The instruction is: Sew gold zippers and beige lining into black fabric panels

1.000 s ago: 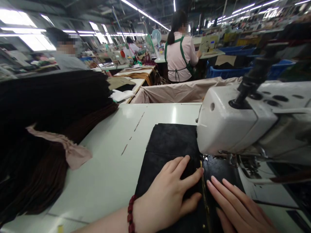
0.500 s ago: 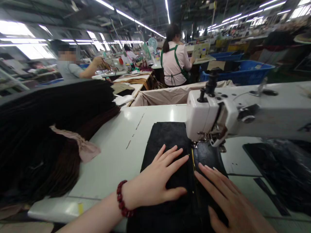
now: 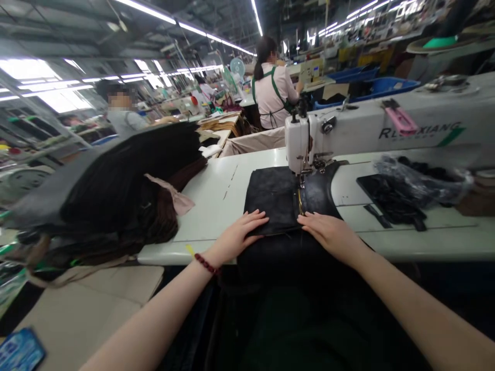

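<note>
"Count?"

"Two hands, one black zippered panel point(image 3: 276, 198) on the desk point(image 3: 209, 221), far end under one sewing machine point(image 3: 299, 141)."

"Hand state?"

"Both open, lying flat, gripping nothing: left hand point(image 3: 240, 232) on the panel's near edge, right hand point(image 3: 327, 234) on its near right side."

place: a large sewing factory floor
machine: an industrial sewing machine point(image 3: 298, 143) set into a long white desk point(image 3: 209, 219)
workers: a person in a green apron point(image 3: 273, 93) sits at a further machine, and another person point(image 3: 126, 121) works at a station to the left
stock: a heaped pile of dark cut material point(image 3: 131, 180) and blue plastic bins point(image 3: 386, 86)
overhead: long strip lights point(image 3: 201, 30) run over rows of stations, with a small fan point(image 3: 237, 67) among them
</note>
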`<state>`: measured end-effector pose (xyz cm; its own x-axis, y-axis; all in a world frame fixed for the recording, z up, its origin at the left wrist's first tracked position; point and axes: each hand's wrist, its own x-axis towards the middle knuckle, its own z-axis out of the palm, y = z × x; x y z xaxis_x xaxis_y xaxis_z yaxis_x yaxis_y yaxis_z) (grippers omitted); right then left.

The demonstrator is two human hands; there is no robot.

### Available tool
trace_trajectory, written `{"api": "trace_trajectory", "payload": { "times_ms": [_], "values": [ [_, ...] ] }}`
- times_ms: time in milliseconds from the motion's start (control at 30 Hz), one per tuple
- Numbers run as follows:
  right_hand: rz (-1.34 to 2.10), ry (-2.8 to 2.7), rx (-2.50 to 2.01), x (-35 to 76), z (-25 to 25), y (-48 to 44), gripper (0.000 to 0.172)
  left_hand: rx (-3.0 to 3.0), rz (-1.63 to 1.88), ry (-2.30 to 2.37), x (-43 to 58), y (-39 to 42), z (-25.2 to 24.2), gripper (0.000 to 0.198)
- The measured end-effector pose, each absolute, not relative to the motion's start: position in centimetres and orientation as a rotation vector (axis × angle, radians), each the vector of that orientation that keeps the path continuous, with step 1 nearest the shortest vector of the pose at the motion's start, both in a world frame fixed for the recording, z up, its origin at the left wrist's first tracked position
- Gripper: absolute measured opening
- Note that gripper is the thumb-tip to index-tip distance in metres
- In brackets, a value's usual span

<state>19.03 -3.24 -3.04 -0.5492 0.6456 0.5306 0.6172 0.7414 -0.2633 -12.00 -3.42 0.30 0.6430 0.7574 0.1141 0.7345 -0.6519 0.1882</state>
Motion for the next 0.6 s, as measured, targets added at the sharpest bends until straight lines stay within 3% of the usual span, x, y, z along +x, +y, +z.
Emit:
{"api": "trace_trajectory", "payload": {
  "times_ms": [400, 600],
  "values": [
    [-0.046, -2.438, -0.916, 19.5, -3.7, -3.2, 0.033, 2.815, 0.350, 1.717, -8.8, -3.9, 0.0, 0.022],
    [-0.111, -2.589, -0.907, 19.7, -2.9, -3.0, 0.032, 2.824, 0.343, 1.644, -10.4, -4.1, -0.7, 0.026]
  ]
}}
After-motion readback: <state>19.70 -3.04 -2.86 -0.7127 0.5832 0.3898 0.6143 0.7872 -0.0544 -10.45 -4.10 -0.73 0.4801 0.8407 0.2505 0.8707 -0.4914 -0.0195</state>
